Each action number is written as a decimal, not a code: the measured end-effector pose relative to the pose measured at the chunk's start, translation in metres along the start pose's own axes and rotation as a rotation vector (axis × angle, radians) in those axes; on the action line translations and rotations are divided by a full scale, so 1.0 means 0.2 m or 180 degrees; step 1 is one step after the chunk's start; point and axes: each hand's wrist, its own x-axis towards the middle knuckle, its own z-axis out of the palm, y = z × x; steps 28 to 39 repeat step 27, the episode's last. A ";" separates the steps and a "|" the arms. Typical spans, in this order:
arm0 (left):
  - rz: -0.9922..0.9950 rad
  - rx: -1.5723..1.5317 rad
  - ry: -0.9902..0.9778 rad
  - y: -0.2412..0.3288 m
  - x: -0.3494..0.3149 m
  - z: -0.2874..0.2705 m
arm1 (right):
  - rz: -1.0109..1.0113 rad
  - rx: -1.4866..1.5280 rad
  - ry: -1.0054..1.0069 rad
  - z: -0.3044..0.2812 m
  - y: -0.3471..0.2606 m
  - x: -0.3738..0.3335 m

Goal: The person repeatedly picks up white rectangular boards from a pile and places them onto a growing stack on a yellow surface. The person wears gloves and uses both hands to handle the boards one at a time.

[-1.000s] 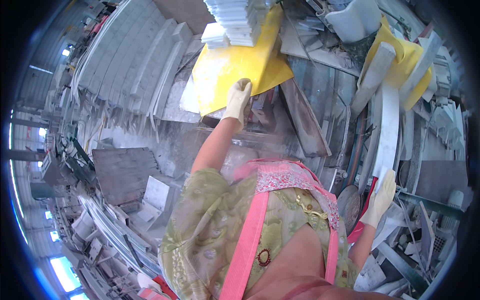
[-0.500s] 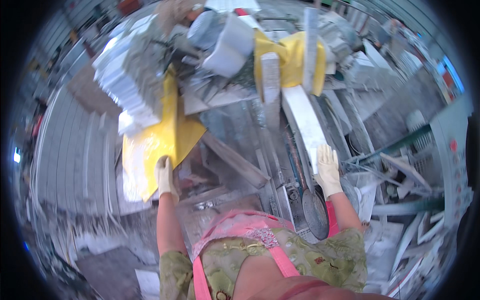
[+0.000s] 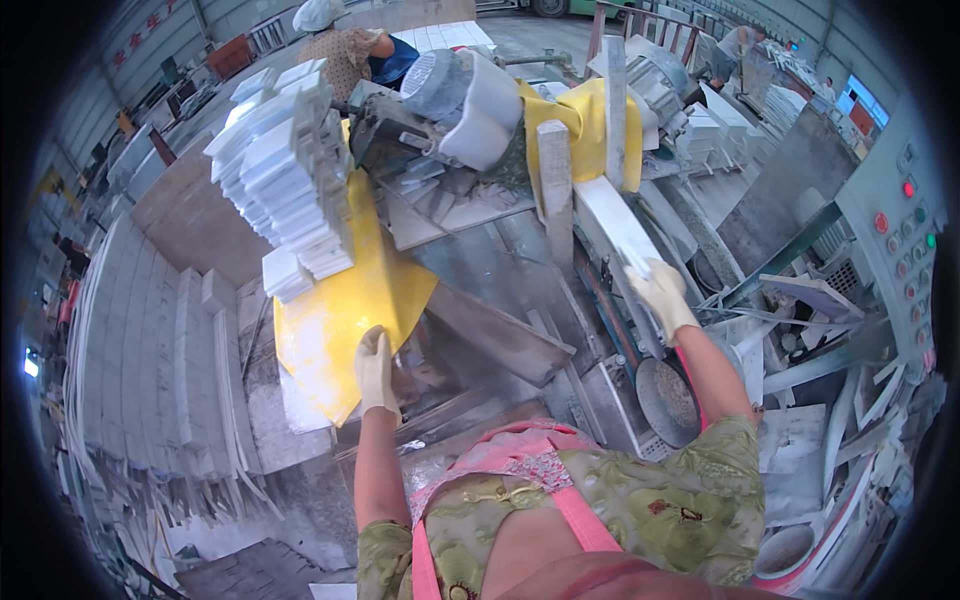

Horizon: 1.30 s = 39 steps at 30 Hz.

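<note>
In a cream glove, my right hand (image 3: 660, 297) lies on the near end of a long white stone strip (image 3: 612, 222), fingers stretched out and not wrapped round it. The strip's far end is hidden beneath a yellow flap (image 3: 590, 115) draped between upright posts. My left hand (image 3: 375, 368), gloved alike, is at the near edge of a yellow sheet (image 3: 340, 325). Its fingers are loosely bent, with nothing seen in them. On the sheet's far part stands a tall stack of white stone pieces (image 3: 285, 175).
A grey control panel (image 3: 905, 245) with lit buttons stands at the right. Motor-like machinery (image 3: 440, 90) is beyond the bench. Long stone strips (image 3: 130, 350) are piled at the left. A round dusty pan (image 3: 668, 400) sits below my right forearm. A co-worker (image 3: 345, 50) is at the far left.
My right hand has moved forward with the white strip, and more of the strip is under the yellow flap. My left hand stays at the yellow sheet's edge. The whole view has shifted.
</note>
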 end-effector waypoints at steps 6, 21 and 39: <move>0.0617 -0.0276 -0.0316 0.13 -0.09 -0.16 | -0.0440 0.4415 -0.1608 0.44 -1.11 -0.31; -0.0609 0.0372 0.0360 0.08 0.08 -0.66 | -0.2158 0.2774 -0.2467 0.90 -2.12 -0.79; -0.0336 0.0240 0.0641 -0.08 -0.05 -0.76 | -0.2371 0.2884 -0.1741 0.74 -1.37 -0.38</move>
